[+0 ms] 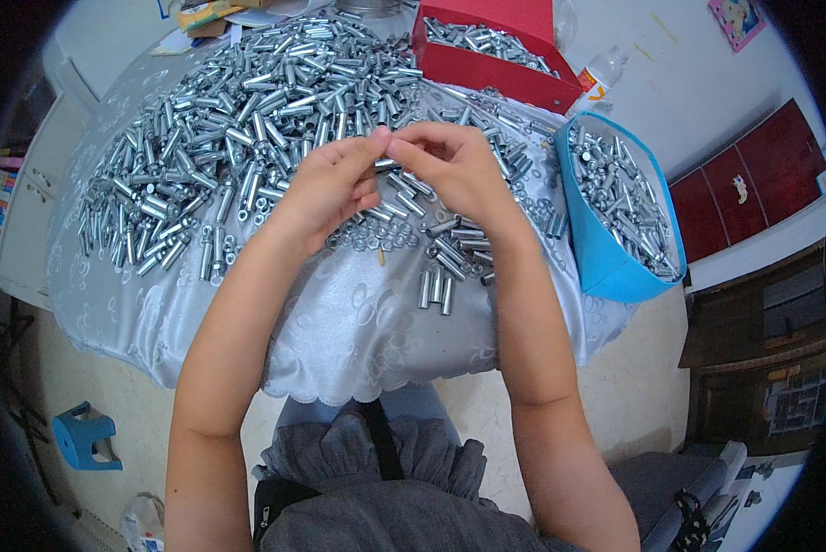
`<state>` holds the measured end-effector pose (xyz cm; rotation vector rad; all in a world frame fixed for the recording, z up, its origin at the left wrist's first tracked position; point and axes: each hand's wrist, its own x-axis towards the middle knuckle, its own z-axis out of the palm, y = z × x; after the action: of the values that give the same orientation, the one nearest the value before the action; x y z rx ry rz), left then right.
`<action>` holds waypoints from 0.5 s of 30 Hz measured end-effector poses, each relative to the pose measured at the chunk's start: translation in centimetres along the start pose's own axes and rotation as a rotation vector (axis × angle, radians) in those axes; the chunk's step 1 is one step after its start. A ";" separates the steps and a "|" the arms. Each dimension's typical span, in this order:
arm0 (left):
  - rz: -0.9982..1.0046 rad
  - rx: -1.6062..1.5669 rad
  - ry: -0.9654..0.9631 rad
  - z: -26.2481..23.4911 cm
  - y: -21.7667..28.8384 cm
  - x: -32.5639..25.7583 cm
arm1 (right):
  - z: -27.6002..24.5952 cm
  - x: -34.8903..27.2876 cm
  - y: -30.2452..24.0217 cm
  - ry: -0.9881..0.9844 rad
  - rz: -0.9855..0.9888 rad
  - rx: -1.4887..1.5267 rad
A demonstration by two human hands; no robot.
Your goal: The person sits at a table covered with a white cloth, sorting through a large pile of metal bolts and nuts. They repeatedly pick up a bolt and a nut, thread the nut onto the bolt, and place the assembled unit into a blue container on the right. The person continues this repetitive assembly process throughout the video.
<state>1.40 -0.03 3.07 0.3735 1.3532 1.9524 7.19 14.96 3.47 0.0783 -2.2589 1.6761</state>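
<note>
Left hand (326, 189) and right hand (454, 170) pinch one small metal sleeve (384, 164) closed-fingered above the sleeve pile (247, 120) — advise keeping parts coaxial, fingertips steady.

You sit at a round table (339, 340) whose near edge lies just above your lap. A broad heap of metal tubes (257, 120) covers its far and left parts, reaching toward you down the left side. Your left hand (326, 189) and right hand (454, 166) meet above the middle, fingertips touching, over scattered tubes. A few loose tubes (436, 285) lie nearest you, below your right hand. At the table's right edge stands an open box (606, 248) with tubes inside. Behind it, at the far right, sits a second box (500, 69) also holding tubes, a bottle (602, 78) just beside it. On the floor to your left stands a small stool (82, 437).
</note>
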 end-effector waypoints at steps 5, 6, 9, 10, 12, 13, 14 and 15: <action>0.036 -0.149 -0.025 -0.5 -0.2 0.5 | -1.7 0.7 0.5 0.138 -0.035 -0.042; 0.031 -0.203 -0.011 -0.5 -0.1 0.5 | -1.9 0.6 0.9 0.162 0.021 -0.126; 0.052 -0.274 -0.039 -0.8 0.0 0.5 | -2.0 0.4 2.1 0.168 0.015 -0.719; 0.040 -0.280 -0.031 -0.7 0.0 0.4 | -2.0 0.5 2.8 0.145 0.062 -0.791; 0.017 -0.292 -0.017 -0.4 0.0 0.4 | -2.1 0.6 4.3 0.092 0.031 -0.828; 0.004 -0.304 -0.027 -0.5 0.0 0.4 | -2.1 0.7 4.7 0.062 0.013 -0.846; -0.008 -0.316 -0.037 -0.7 -0.2 0.6 | -2.0 0.7 4.8 0.071 0.001 -0.850; -0.020 -0.329 -0.047 -0.8 -0.3 0.6 | -1.8 0.7 4.8 0.080 -0.010 -0.854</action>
<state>0.60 -0.07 2.40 0.2443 0.9790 2.0902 5.83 18.26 -0.32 -0.1722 -2.6852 0.5800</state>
